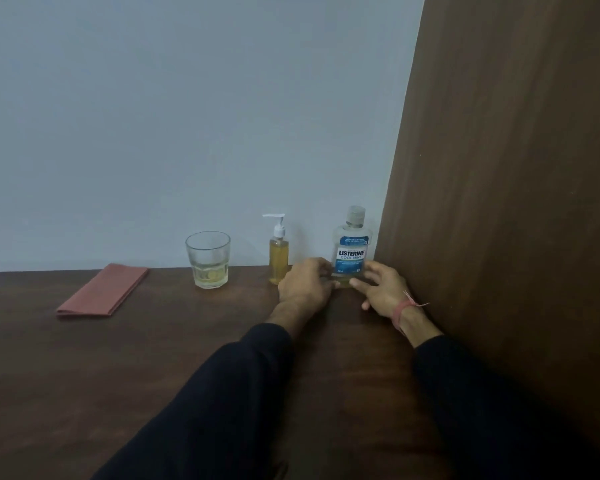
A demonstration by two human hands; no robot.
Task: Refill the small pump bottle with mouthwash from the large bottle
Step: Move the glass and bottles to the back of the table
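Note:
The large mouthwash bottle [352, 251] has a clear cap and a blue label. It stands upright at the back right of the dark wooden table [153, 358], with a little yellowish liquid at its bottom. Just to its left stands the small pump bottle [279, 261], filled with yellow liquid and topped by a white pump. My left hand [305, 282] curls its fingers against the large bottle's lower left side. My right hand [381, 287] has its fingers spread, and they touch the bottle's lower right side and base.
A glass tumbler [208, 259] with a little yellowish liquid stands left of the pump bottle. A folded pink cloth [103, 291] lies further left. A brown wooden panel [499, 185] rises close on the right, and a pale wall runs behind the table.

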